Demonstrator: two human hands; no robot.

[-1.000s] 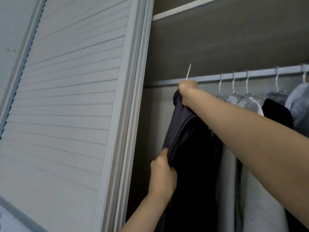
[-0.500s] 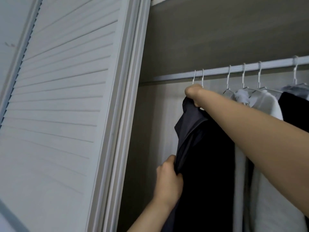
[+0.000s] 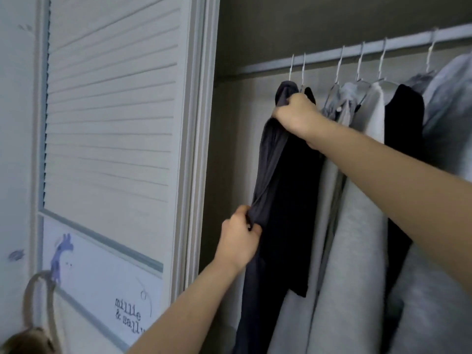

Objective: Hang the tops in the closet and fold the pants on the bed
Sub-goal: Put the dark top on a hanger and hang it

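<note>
Right hand (image 3: 296,114) lower on dark top (image 3: 286,175)

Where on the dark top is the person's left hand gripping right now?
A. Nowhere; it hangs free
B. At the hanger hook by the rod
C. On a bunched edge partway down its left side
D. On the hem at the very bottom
C: the left hand pinches bunched fabric at the left edge of the dark top, while the right hand holds the shoulder area just under the rod.

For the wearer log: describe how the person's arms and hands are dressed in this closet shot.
Both forearms are bare as far as the frame shows: no sleeve or cuff is visible on either. The left hand and right hand wear no gloves, and no watch, bracelet or ring can be made out, though the picture is somewhat blurred. Upper arms lie out of view.
</note>
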